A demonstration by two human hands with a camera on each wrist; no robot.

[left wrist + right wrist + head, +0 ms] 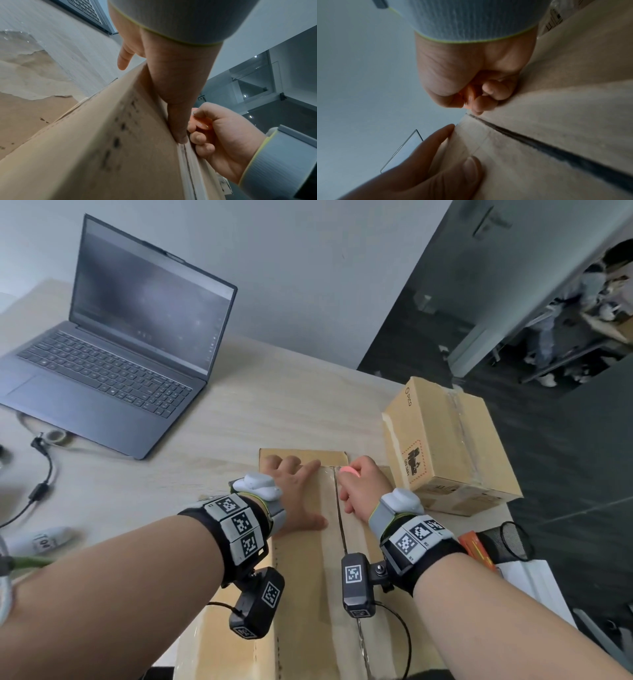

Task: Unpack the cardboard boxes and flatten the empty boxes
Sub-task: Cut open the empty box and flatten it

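Observation:
A long cardboard box point(301, 577) lies in front of me, its taped centre seam point(340, 518) running away from me with a dark slit along it. My left hand point(298, 491) lies flat on the left flap, fingers spread, thumb beside the seam point(185, 152). My right hand point(359, 487) grips a small orange-pink cutter point(349, 471) at the far end of the seam; the right wrist view shows its orange body point(467, 94) inside my curled fingers, just above the slit point(539, 143). A second, smaller taped box point(448, 446) stands at the right.
An open laptop point(113, 350) sits at the back left with a cable point(41, 481) trailing from it. A black mesh holder point(510, 542) and white sheets point(527, 580) sit near the table's right edge, beyond which is dark floor.

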